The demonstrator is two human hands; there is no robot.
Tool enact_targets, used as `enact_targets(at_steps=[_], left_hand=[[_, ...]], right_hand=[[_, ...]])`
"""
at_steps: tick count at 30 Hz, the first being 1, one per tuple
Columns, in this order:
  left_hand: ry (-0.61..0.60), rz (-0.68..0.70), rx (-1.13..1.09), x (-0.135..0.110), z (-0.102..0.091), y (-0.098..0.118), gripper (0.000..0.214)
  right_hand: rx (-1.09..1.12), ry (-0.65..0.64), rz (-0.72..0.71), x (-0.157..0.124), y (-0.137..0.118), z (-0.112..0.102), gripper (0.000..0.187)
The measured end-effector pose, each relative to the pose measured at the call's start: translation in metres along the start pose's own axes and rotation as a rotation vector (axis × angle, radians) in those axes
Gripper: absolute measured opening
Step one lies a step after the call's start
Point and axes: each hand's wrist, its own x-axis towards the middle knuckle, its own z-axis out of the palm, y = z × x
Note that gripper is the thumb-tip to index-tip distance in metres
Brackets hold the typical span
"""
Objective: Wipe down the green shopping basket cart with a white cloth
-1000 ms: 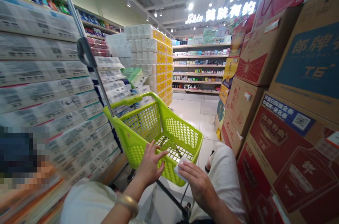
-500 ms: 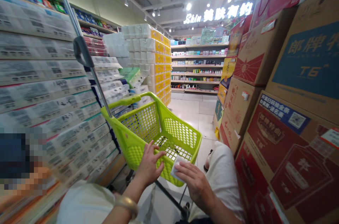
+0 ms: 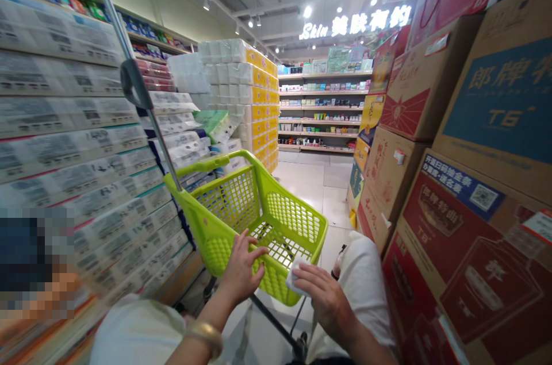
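Note:
A lime-green plastic shopping cart basket (image 3: 207, 238) with perforated walls stands in front of me, tilted to my view. My left hand (image 3: 244, 267) rests at its near rim, fingers spread and slightly bent. In my right hand (image 3: 321, 293) is a folded white wipe (image 3: 295, 274), pressed under the fingers against the near outer wall by the right corner. The palm side of that hand is hidden. Through the slatted bottom, the pale floor shows.
Stacked tissue packs (image 3: 95, 141) line the left side, beside a slanting metal pole (image 3: 161, 141). Cardboard cartons (image 3: 466, 261) rise on the right. Shelves of small goods (image 3: 323, 106) stand at the far end of a tiled aisle (image 3: 302, 181). My knees flank the cart.
My right hand and the white wipe have shifted a little to the right along the basket's near wall. My left hand stays at nearly the same spot on the rim.

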Motion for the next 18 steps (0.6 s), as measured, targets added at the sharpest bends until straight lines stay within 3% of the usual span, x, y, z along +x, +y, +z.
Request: enact_targets(at_steps=[5,10,15,18], left_hand=[[0.016,0.007,-0.02,-0.001,0.003,-0.003,0.023],[0.055,0.014,-0.037,-0.004,0.01,-0.014,0.019],[0.027,-0.009,-0.061,-0.006,0.013,-0.025,0.022],[0.042,-0.032,-0.057,-0.004,0.011,-0.028,0.024]], right_hand=[[-0.032,0.166,0.081,-0.008,0.008,-0.004,0.038],[0.012,0.052,0.078,-0.004,0.003,0.002,0.039],[-0.041,0.18,0.127,-0.002,0.018,0.0,0.041],[-0.02,0.128,0.12,-0.001,0.01,0.003,0.04]])
